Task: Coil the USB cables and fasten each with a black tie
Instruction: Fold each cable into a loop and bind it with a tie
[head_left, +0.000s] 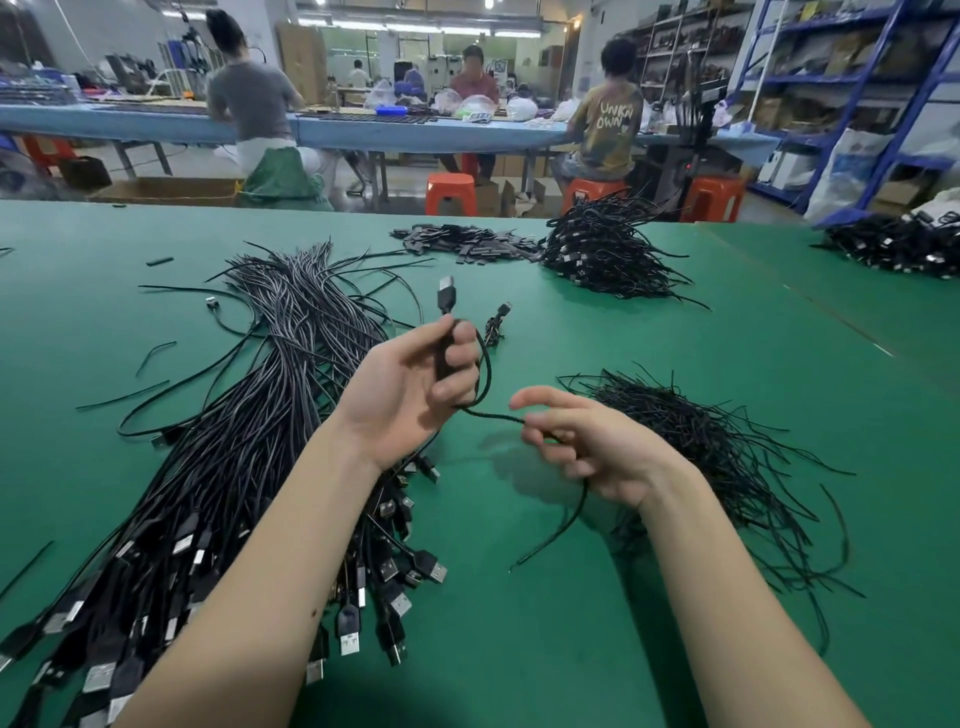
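The left hand (410, 389) is raised palm-up over the green surface (623, 338), its fingers curled round a USB cable (485, 374) just below the plug (447, 296), which points upward. From there the cable loops down and runs across to the right hand (582, 441), which pinches it between thumb and fingers; the free end hangs below that hand and trails onto the surface. A big bundle of uncoiled cables (234, 441) lies to the left, under the left forearm, plugs toward the near edge. A loose heap of black ties (701, 447) sits just right of the right hand. Farther back rests a pile of coiled cables (602, 249) (beside it, a scatter of small flat black pieces (467, 241)).
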